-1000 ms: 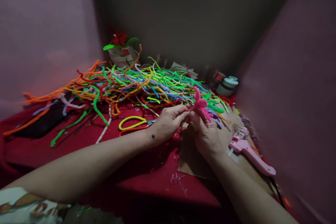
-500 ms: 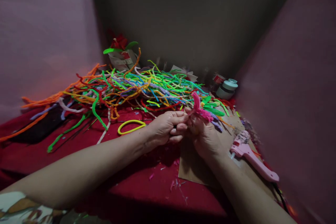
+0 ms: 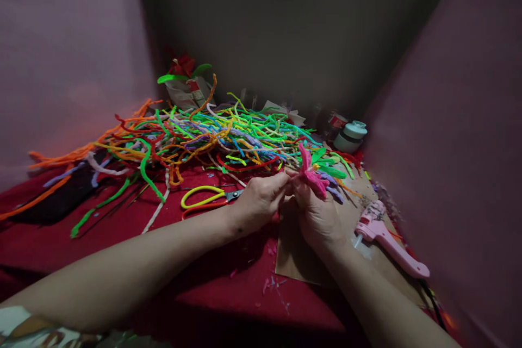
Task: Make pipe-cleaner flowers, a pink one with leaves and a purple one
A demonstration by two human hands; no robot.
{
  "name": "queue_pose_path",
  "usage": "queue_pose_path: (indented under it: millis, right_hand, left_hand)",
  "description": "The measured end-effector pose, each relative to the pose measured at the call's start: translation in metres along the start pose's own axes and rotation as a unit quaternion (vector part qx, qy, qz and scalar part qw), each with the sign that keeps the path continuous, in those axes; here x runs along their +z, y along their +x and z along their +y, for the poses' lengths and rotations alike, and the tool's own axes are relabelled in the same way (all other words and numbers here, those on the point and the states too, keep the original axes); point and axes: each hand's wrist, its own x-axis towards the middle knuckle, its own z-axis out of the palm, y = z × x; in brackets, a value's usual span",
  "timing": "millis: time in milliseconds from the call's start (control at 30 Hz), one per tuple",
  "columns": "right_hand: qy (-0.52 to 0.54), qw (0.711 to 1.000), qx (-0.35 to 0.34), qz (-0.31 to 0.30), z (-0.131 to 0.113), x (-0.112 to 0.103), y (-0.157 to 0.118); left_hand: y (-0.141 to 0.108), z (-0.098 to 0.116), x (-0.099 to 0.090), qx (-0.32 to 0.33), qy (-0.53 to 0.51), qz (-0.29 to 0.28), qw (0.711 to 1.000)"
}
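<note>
A pink fuzzy flower (image 3: pixel 313 176) with a small yellow centre tilts to the right above my right hand (image 3: pixel 318 212), whose fingers are closed round its base. My left hand (image 3: pixel 263 198) meets it from the left, fingers pinched at the flower's base or stem; the exact part between the fingertips is too small to tell. Behind the flower lie green leaf-like loops (image 3: pixel 328 166) and short purple pieces (image 3: pixel 333 190). Scissors with a yellow and a red handle loop (image 3: pixel 203 197) rest beside my left wrist, partly under the forearm.
A big tangled pile of coloured pipe cleaners (image 3: pixel 228 130) spans the back of the red cloth (image 3: pixel 204 288). Cardboard (image 3: pixel 296 261) lies under my right hand, with a pink glue gun (image 3: pixel 383 234) on the right. A pale teal jar (image 3: pixel 351 137) and red flower (image 3: pixel 183 65) stand behind.
My left hand has turned and shifted slightly left, its lower fingers now less visible. More of the scissors shows. The flower has tilted, showing its yellow centre. The whole view has shifted a little.
</note>
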Motion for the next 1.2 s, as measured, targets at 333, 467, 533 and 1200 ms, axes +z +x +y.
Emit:
queue_pose_path:
  millis: [333,467,533,1200]
  right_hand:
    - [0.035,0.997,0.048,-0.046,-0.010,0.005,0.001]
    - [0.058,0.994,0.069,-0.053,-0.008,0.005,0.002]
    - [0.057,0.995,0.059,-0.058,-0.007,0.004,0.003]
    - [0.159,0.981,0.114,0.001,-0.007,0.004,0.006]
  left_hand:
    - [0.009,0.013,-0.009,-0.205,-0.265,-0.048,0.941]
    - [0.008,0.010,-0.008,-0.221,-0.312,-0.047,0.923]
    - [0.008,0.008,-0.007,-0.229,-0.342,-0.051,0.910]
    - [0.010,0.001,-0.014,-0.225,-0.403,-0.162,0.872]
